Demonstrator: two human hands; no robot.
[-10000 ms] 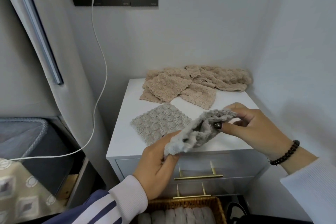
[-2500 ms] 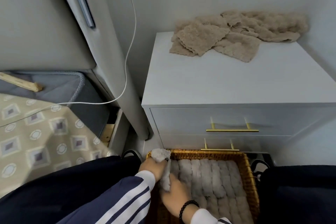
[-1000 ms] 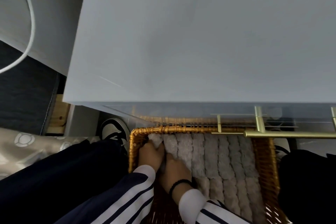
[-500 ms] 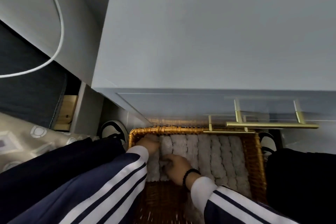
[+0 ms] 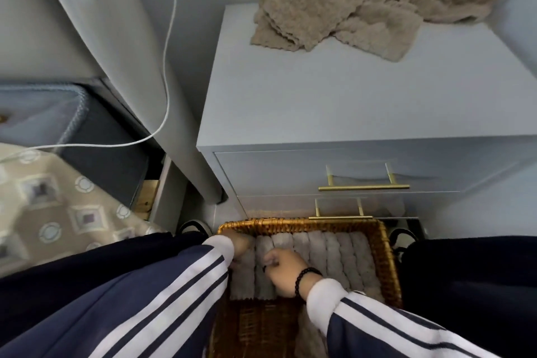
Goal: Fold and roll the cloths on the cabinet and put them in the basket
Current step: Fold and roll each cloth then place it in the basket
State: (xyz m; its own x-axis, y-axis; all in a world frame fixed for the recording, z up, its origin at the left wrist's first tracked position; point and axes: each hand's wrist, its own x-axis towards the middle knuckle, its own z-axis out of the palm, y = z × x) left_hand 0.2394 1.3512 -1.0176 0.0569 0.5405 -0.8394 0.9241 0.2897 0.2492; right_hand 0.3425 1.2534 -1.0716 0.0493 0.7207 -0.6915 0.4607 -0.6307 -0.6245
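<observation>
A wicker basket (image 5: 305, 224) stands on the floor in front of the white cabinet (image 5: 348, 102). Several rolled grey cloths (image 5: 343, 256) lie side by side in it. My right hand (image 5: 283, 269) sits in the basket's left part, fingers curled onto a grey roll (image 5: 263, 279). My left hand (image 5: 242, 243) is at the basket's far left corner against the rolls; the sleeve hides its fingers. A loose heap of beige cloths (image 5: 348, 9) lies at the back of the cabinet top.
Two drawers with brass handles (image 5: 363, 186) face the basket. A white cable (image 5: 168, 38) hangs down a grey panel at the left. A patterned bedcover (image 5: 58, 206) lies lower left. Dark trouser legs flank the basket.
The camera has tilted up, so the cabinet top and beige heap show again. Both hands stay in the basket's left end on the grey rolls.
</observation>
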